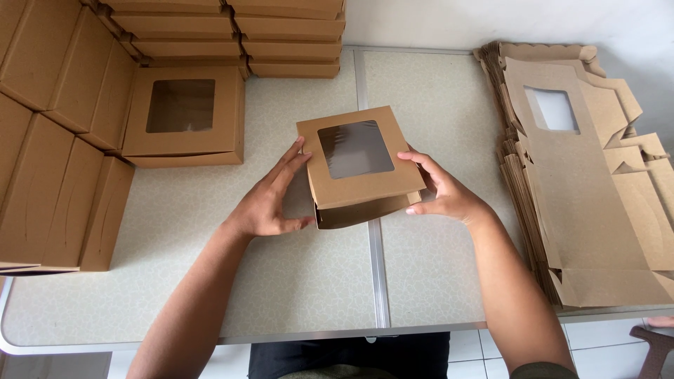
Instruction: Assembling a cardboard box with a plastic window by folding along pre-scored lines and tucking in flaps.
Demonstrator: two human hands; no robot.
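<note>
A brown cardboard box (365,186) with a clear window in its lid sits at the middle of the table (295,295). Its lid is almost down, with a gap left along the near edge. My left hand (270,203) grips the box's left side, fingers on the lid's edge and thumb at the lower front corner. My right hand (441,193) grips the right side, fingers over the lid's right edge and thumb at the front corner.
A finished window box (184,116) lies at the left. Stacks of closed boxes (56,140) fill the left edge and more boxes (239,35) line the back. A pile of flat box blanks (583,175) lies at the right.
</note>
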